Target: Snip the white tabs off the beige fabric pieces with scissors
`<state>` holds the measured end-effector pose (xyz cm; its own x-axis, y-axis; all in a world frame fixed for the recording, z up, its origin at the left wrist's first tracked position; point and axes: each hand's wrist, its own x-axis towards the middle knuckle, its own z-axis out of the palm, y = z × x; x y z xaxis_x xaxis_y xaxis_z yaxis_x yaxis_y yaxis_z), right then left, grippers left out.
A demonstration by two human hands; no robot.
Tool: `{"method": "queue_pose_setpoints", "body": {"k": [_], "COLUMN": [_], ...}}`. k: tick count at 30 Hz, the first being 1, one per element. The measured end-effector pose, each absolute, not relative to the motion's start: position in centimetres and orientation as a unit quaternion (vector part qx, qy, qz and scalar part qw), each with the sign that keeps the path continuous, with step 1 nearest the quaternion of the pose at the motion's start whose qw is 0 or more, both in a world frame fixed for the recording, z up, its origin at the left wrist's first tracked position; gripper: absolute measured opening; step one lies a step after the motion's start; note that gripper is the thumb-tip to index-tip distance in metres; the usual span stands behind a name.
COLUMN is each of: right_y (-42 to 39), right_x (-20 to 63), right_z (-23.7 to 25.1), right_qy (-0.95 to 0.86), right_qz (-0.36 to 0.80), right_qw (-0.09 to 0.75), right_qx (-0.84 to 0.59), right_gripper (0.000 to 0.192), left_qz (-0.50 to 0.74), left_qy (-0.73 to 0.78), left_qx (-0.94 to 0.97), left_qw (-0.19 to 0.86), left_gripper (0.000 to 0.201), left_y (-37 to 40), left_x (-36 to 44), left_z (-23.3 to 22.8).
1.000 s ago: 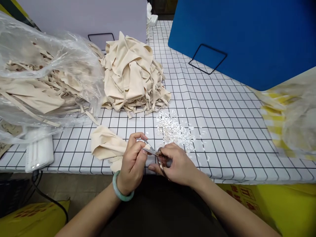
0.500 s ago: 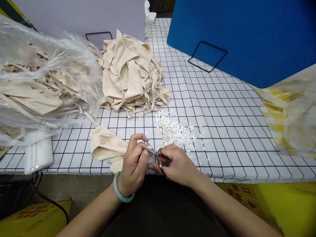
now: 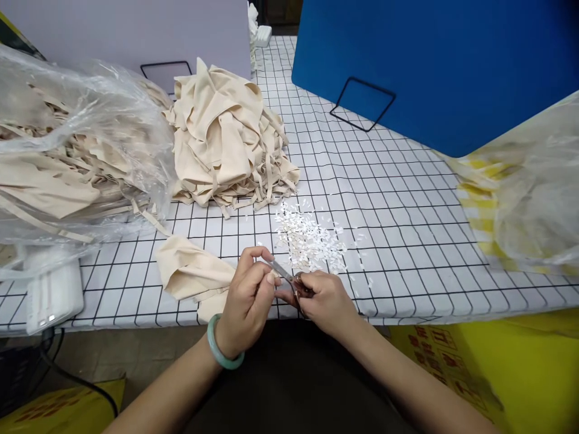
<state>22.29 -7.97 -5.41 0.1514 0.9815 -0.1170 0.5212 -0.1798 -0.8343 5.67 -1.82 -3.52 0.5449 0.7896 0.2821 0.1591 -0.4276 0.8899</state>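
My left hand, with a green bangle at the wrist, is closed in a pinch on a beige cloth piece that trails to the left over the table edge area. In my right hand are scissors, fingers in the handles. Their blades are nearly closed and touch the left fingertips, where a small bit of the cloth shows. Just beyond the hands lies a scatter of small white snippets.
A heap of beige cloth pieces stands behind, beside a clear plastic bag of more cloth. A white power bank with a cable sits left. A blue board on a wire stand leans at the back right.
The scissor blades have come together at the left fingertips; before they stood apart. The surroundings have shifted a little to the left in view.
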Motion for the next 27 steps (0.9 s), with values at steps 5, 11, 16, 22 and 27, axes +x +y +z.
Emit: {"method": "queue_pose_setpoints", "body": {"k": [5, 11, 16, 22, 27], "right_y": [-8.3, -8.1, -7.7, -6.1, -4.0], "right_x": [23.6, 22.3, 19.6, 17.6, 14.3], "right_z": [-4.7, -4.7, -5.4, -5.2, -4.1], "right_qy": [-0.465, -0.501, -0.521, -0.536, -0.558], "right_qz": [0.396, 0.410, 0.368, 0.360, 0.434], "right_qw": [0.371, 0.334, 0.330, 0.374, 0.410], "right_qx": [-0.699, -0.685, -0.696, -0.666, -0.576], "right_gripper": [0.043, 0.036, 0.035, 0.039, 0.034], "left_qz": [0.344, 0.287, 0.167, 0.071, 0.122], "left_qy": [0.319, 0.344, 0.487, 0.443, 0.430], "left_qx": [0.761, 0.844, 0.853, 0.884, 0.871], "left_qw": [0.449, 0.294, 0.085, 0.131, 0.202], "left_gripper": [0.025, 0.016, 0.035, 0.015, 0.016], "left_y": [-2.4, 0.1, 7.8, 12.5, 8.5], "left_x": [5.5, -0.2, -7.5, -9.3, -8.7], "left_z": [-3.4, -1.8, -3.0, -4.0, 1.5]}}
